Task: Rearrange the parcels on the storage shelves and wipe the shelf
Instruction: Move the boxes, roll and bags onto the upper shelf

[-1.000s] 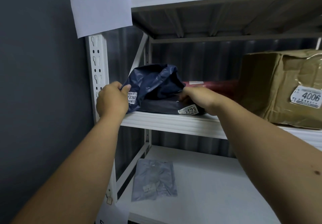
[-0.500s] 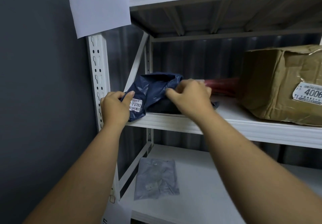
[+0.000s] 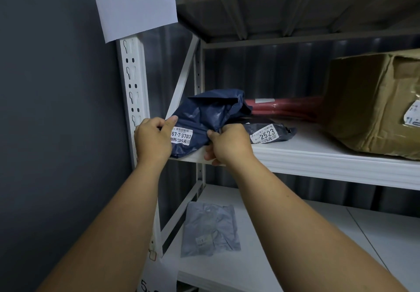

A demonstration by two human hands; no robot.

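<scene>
Up front, crumpled navy parcel point(image 3: 204, 118), white label, both hands pinching it

Both hands, the left hand point(image 3: 152, 140) and the right hand point(image 3: 229, 145), are gripping a dark blue bag point(image 3: 204, 118) at the shelf point(image 3: 318, 155) edge, with a grey bag point(image 3: 269, 133), red parcel point(image 3: 286, 107) and cardboard box point(image 3: 372, 100) lying beside it.

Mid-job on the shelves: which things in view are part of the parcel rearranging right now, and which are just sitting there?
In the job:
- dark blue parcel, labelled 3703, gripped by the left hand and right hand
- flat dark parcel, labelled 2523, beside it
- middle shelf

Lying about:
- brown cardboard box
- red parcel at the back
- grey parcel on the lower shelf
- paper sign
</scene>
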